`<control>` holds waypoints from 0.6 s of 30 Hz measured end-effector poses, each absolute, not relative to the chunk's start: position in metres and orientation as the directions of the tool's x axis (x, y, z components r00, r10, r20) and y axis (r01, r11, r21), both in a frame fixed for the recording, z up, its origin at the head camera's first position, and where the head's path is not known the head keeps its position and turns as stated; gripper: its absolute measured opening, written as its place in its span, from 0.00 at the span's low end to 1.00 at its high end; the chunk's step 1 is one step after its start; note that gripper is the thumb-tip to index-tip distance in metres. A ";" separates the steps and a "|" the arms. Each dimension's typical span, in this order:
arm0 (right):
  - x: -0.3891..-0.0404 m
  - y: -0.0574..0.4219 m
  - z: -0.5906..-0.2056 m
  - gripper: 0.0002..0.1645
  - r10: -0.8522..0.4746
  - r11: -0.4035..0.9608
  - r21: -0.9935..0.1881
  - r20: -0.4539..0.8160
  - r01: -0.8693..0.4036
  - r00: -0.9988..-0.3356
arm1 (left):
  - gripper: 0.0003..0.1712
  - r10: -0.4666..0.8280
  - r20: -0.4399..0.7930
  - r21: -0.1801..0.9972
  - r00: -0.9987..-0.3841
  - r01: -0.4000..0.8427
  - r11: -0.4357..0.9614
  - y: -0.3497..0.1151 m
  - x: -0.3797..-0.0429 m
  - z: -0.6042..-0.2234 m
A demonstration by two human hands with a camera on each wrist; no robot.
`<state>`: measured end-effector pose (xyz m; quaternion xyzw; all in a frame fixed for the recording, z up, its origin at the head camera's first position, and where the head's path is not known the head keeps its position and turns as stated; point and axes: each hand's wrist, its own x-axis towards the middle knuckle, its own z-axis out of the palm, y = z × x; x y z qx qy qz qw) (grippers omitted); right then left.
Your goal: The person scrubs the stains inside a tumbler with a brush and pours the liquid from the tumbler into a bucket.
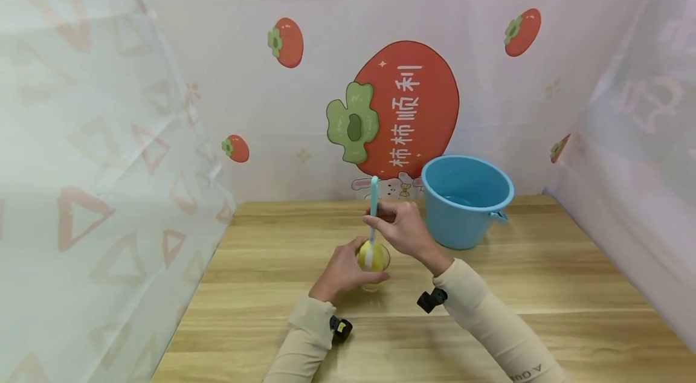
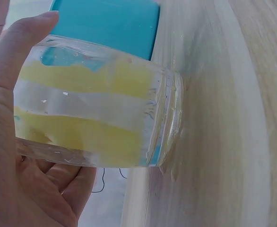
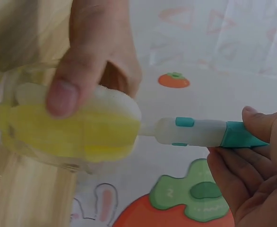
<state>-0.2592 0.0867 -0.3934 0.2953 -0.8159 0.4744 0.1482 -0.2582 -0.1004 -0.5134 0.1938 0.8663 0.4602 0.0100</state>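
A clear glass cup [image 2: 172, 118] stands on the table, with the yellow and white sponge head of a cup brush [image 3: 108, 135] inside it. The sponge's top sticks out past the rim in the right wrist view. My left hand [image 1: 341, 269] grips the cup round its side, thumb on the near side and fingers on the far side. Above it, my right hand [image 1: 401, 227] pinches the brush's white and teal handle [image 1: 374, 193] between thumb and fingers. The handle points nearly straight up in the head view. The fingertips behind the handle are partly hidden.
A blue bucket [image 1: 459, 226] with its handle hanging on the right stands behind and right of the cup. The wooden table [image 1: 261, 292] ends at a printed cloth backdrop [image 1: 315, 105], with more cloth hanging at both sides.
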 end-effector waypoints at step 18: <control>-0.258 0.097 -0.357 0.10 -0.354 0.397 -0.644 0.550 -0.654 -0.756 | 0.35 0.367 0.186 0.810 -0.912 0.354 0.468 -0.102 -0.256 -0.512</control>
